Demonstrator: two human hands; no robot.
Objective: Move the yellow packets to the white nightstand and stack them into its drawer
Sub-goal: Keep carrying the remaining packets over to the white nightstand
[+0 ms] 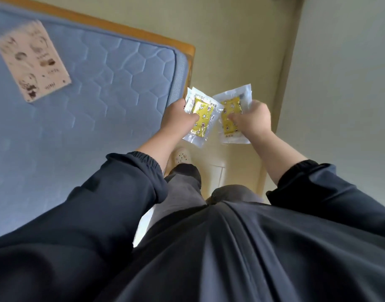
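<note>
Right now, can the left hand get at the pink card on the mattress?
Probably not: the left hand grips yellow packets, and the pink card lies far across the mattress with nothing between.

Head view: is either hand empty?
No: the left hand grips the left yellow packet, and the right hand grips the right yellow packet.
</note>
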